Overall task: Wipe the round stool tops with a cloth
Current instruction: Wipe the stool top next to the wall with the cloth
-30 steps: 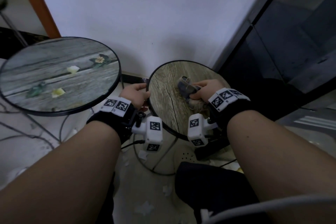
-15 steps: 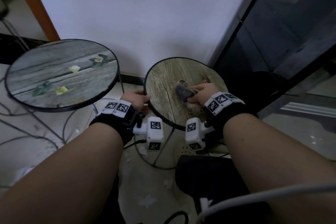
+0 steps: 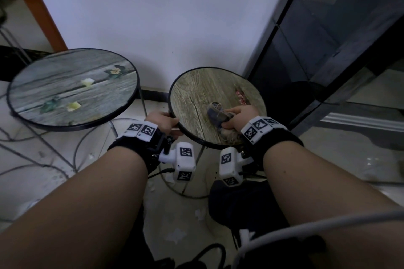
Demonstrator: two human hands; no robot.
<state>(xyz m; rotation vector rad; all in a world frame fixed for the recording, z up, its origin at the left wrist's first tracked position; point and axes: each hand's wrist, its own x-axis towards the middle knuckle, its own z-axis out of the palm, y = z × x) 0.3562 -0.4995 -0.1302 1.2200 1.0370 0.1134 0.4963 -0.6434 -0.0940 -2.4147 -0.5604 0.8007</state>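
- Currently right hand (image 3: 241, 117) pinches the cloth (image 3: 217, 114) on the brown stool top (image 3: 203, 91), long axis near-to-far.
- Left hand (image 3: 162, 122) grips its near-left rim.
- Grey stool top (image 3: 65, 94) left; pink fleck probably debris.

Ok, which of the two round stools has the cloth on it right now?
The brown wood-grain stool on the right: the right hand holds the cloth on its top and the left hand grips its rim. The grey stool is untouched.
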